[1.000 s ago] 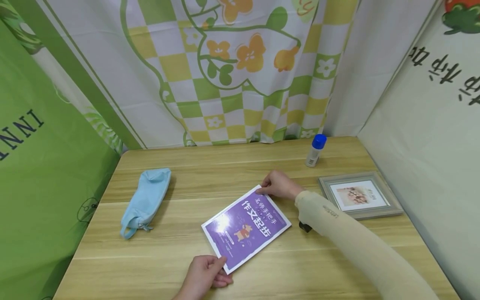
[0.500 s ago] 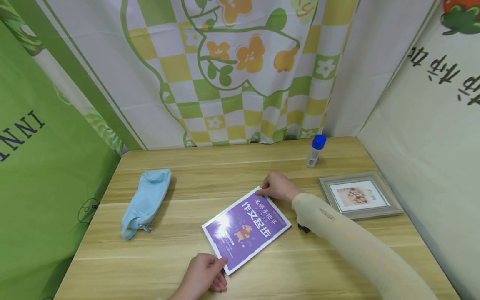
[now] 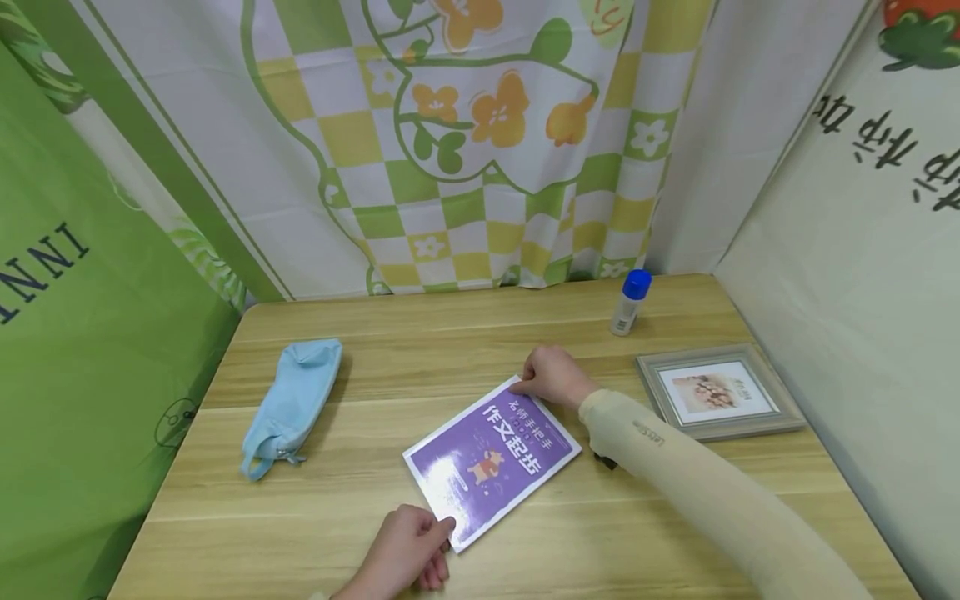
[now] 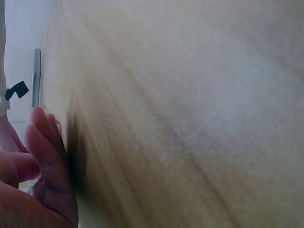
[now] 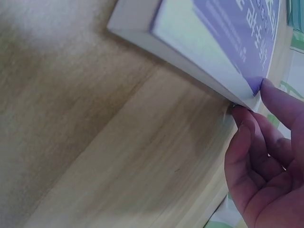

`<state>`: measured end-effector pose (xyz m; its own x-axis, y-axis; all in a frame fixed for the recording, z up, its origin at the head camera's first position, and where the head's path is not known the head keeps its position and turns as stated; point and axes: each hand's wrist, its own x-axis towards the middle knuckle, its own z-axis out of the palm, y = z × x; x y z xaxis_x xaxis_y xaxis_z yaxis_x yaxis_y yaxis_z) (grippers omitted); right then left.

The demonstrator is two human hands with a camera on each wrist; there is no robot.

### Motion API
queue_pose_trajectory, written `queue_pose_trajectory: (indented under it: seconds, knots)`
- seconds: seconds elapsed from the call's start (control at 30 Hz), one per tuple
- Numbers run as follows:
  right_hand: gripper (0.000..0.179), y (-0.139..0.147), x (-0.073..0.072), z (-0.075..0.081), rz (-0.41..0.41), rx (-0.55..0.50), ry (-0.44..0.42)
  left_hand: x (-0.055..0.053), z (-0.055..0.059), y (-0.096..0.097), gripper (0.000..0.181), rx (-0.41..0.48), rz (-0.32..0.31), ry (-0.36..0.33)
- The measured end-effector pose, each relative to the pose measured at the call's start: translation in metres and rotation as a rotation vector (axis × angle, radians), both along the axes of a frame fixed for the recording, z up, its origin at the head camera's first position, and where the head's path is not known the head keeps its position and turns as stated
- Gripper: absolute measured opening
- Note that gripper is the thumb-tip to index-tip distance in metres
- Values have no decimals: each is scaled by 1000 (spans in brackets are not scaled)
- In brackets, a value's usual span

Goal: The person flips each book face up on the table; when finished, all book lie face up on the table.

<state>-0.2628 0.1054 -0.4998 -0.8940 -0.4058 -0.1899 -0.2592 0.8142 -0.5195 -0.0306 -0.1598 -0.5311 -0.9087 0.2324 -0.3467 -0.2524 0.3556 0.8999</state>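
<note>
A purple-covered book (image 3: 491, 462) with white lettering and a small cartoon animal lies at a slant on the wooden table, its glossy cover catching a glare. My right hand (image 3: 557, 377) pinches its far corner, thumb on the cover and fingers at the underside, as the right wrist view shows on the book (image 5: 223, 47). At the near corner my left hand (image 3: 405, 546) pinches the book, thumb on top and the other fingers curled below. In the left wrist view the left hand (image 4: 45, 175) is close against the tabletop, and the book is mostly hidden behind the fingers.
On the wooden table (image 3: 337, 517), a light blue pencil case (image 3: 296, 400) lies at the left. A blue-capped bottle (image 3: 632, 302) stands at the back right, with a grey picture frame (image 3: 720, 392) lying in front of it. A patterned curtain (image 3: 495, 208) hangs behind.
The book stays nearly in place. My left hand's lower fingers have drawn in beneath the near corner, and the right hand has shifted very slightly toward me.
</note>
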Motion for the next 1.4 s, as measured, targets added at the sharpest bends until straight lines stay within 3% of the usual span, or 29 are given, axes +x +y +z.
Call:
queue_pose_trajectory:
  seconds: [0.27,0.6,0.8,0.93,1.03,1.17,1.4]
  knots:
    - [38,-1,3,0,-39,-19,-4,0,0,1,41,-48,-13,37]
    - [28,6,17,7,-75,-34,-10,-13,8,-10,37,-223,-58,167]
    - [30,23,36,10,-62,-42,38,-38,20,-18,25,-462,11,400]
    - [33,36,56,10,26,-26,123,-61,25,-22,13,-482,74,463]
    - [31,46,75,10,110,-1,215,-78,25,-24,1,-471,90,483]
    - [27,57,99,6,241,6,328,-97,23,-22,11,-469,93,505]
    - [27,57,125,-4,366,-14,410,-117,17,-8,17,-471,86,447]
